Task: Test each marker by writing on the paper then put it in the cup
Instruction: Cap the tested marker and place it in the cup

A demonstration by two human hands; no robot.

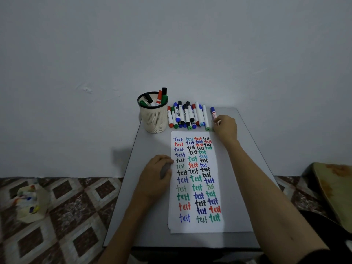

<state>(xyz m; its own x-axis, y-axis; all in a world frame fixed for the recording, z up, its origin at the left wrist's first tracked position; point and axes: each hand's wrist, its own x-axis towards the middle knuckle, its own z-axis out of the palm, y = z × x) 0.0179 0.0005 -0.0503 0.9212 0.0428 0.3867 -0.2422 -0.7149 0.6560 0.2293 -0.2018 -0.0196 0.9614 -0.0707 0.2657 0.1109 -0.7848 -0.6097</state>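
Here, on a small grey table (247, 168) against a pale wall, a long sheet of paper (192, 228) lies lengthwise, covered in rows of the word "test" in blue, red, black and green. At its far left corner stands a cream mesh cup (154, 121) with several markers (159, 98) upright in it; just right of the cup, a loose heap of markers (187, 116) lies along the far edge of the paper.

The right hand (225, 128) reaches past the heap; its fingers are curled round the near end of a blue-capped marker (213, 112), which lies apart from the others – cap pointing away.

The left hand (154, 180) rests on the table at the paper's left edge, fingers bent under; a grey blur sits by the thumb, and whether it holds anything cannot be told.

A crumpled, colour-stained bundle (31, 202) lies on the patterned floor to the left.
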